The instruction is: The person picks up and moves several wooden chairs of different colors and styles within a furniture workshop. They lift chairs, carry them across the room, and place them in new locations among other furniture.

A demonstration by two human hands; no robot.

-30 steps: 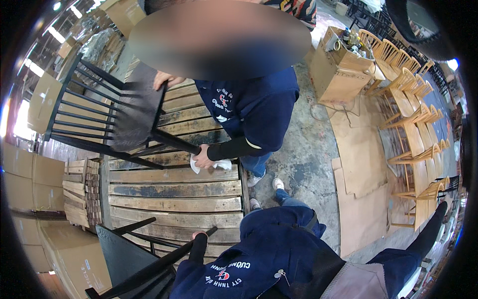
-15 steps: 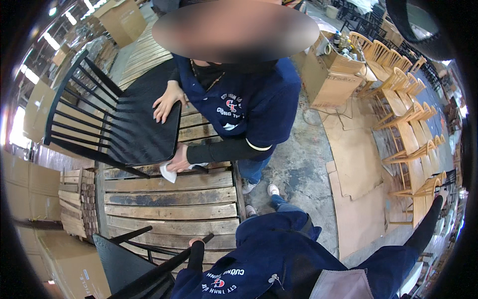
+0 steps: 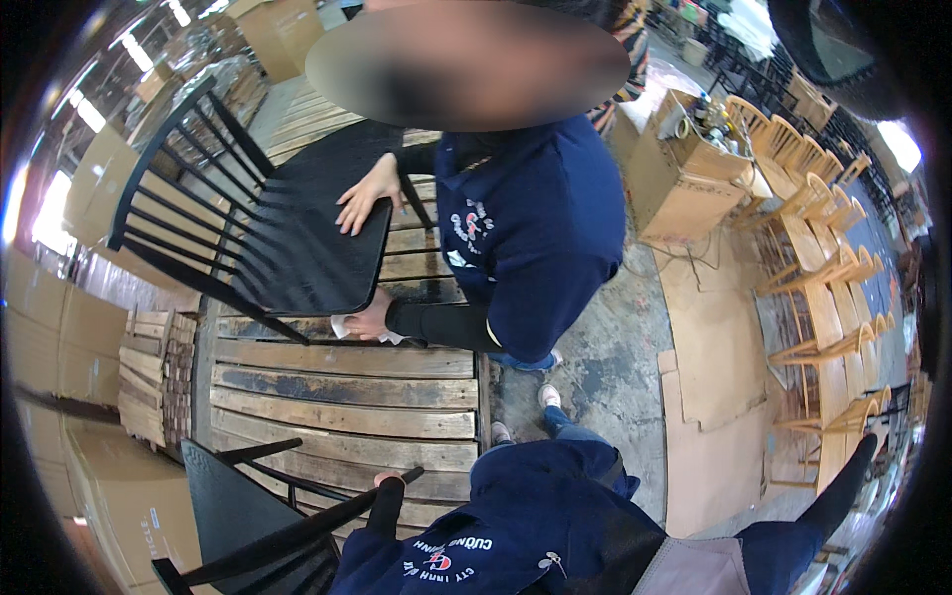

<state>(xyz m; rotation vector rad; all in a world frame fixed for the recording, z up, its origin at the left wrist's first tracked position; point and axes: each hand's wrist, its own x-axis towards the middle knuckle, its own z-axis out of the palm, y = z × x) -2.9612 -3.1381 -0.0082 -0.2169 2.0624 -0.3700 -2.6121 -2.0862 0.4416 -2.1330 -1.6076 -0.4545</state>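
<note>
A black wooden chair (image 3: 223,501) lies tipped over at the lower left. My left hand (image 3: 390,480) is closed around its long bar near the far end, with part of the fingers hidden. My right arm (image 3: 841,491) stretches out to the right rim, beside the pale wooden chairs; its hand is too small and dark there to make out. Across from me a co-worker bends over a second black chair (image 3: 312,243) with a spindle back. One of their hands (image 3: 369,198) lies on the seat; the other holds a white cloth (image 3: 340,325) at the seat's lower edge.
A slatted wooden pallet (image 3: 347,402) lies under the chairs. Cardboard boxes (image 3: 129,486) and stacked wood pieces (image 3: 156,377) stand at left. To the right are flat cardboard sheets (image 3: 709,416), a tall carton (image 3: 684,188) with small items on top, and rows of pale chairs (image 3: 823,283).
The co-worker leans further to the right, their cloth hand now further under the seat edge. My right arm has sunk a little; my left hand keeps its hold on the chair.
</note>
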